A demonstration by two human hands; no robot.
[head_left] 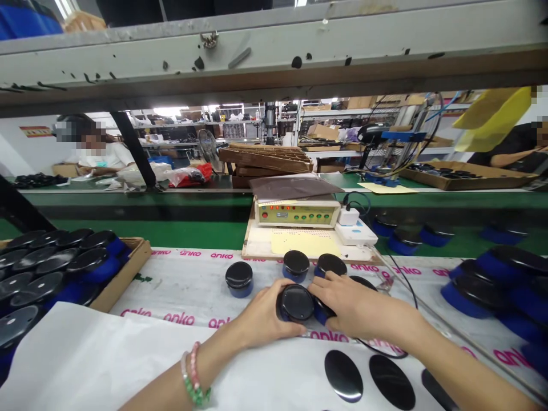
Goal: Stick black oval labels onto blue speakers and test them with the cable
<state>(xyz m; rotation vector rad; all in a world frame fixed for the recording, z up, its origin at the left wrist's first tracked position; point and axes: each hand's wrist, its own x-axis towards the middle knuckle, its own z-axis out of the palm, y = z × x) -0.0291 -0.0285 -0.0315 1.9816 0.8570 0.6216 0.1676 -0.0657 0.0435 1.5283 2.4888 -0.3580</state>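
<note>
Pink and green beaded bracelet [193,377] circles the wrist nearest the camera, above a white paper sheet [85,354] spread on the desk. The left grip [261,313] is curled closed around the side of a black-capped blue puck [295,302], which sits near the front of the desk, on white film printed with pink logos [171,285]. The right grip [351,305] is spread wide, its fingers [323,288] lying across a second puck [323,312] just beside the first. Whether they clamp it or only rest there cannot be told, since the hand hides most of it.

The left hold looks sound: it braces the puck from the side and leaves the glossy cap uncovered. Three more pucks [295,265] stand just behind the hands. Flat black oval discs [343,375] lie in a row nearer the camera. Pucks fill a cardboard tray [128,274] on the left and lie heaped [483,291] on the right. Beyond them, a control box [297,214] with red lights and green buttons sits on a pale board [257,248]. Co-workers [103,157] sit across the green conveyor [171,234].
</note>
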